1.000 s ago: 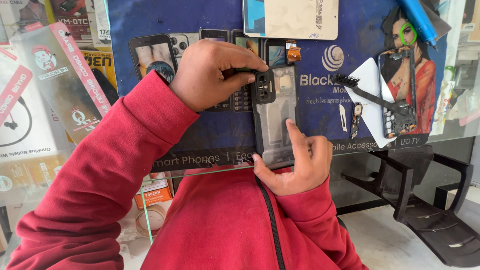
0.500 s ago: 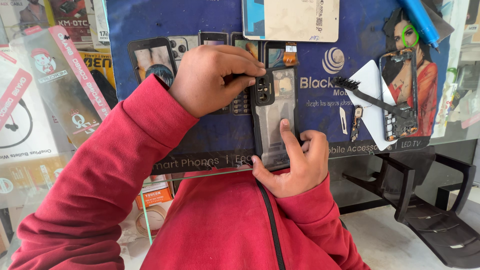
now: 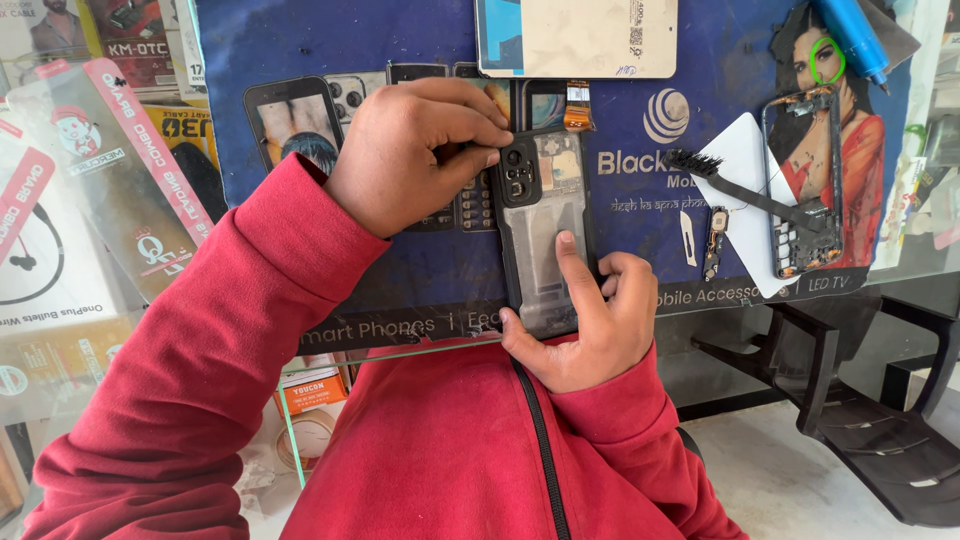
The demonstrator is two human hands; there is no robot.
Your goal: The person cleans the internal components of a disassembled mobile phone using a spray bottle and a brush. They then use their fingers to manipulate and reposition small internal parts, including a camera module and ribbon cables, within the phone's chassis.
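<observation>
**A:** What are the fingers doing?

**B:** The left hand (image 3: 415,155) has its fingers curled together, tips pinched at the far left corner of the phone in a clear black-edged case (image 3: 545,230), beside the camera block. The right hand (image 3: 590,320) grips the near end, forefinger stretched flat along the back, thumb on the left edge.

**A:** Where does the phone lie?

**B:** Back up on the blue printed mat (image 3: 640,200), near its front edge, roughly in the middle.

**A:** And around it?

**B:** To the right, a black brush (image 3: 740,190) across a white card (image 3: 745,175), then a bare phone frame (image 3: 805,185). Farther off, a display panel with an orange flex cable (image 3: 580,40). A blue pen-like tool (image 3: 850,40) lies far right.
</observation>
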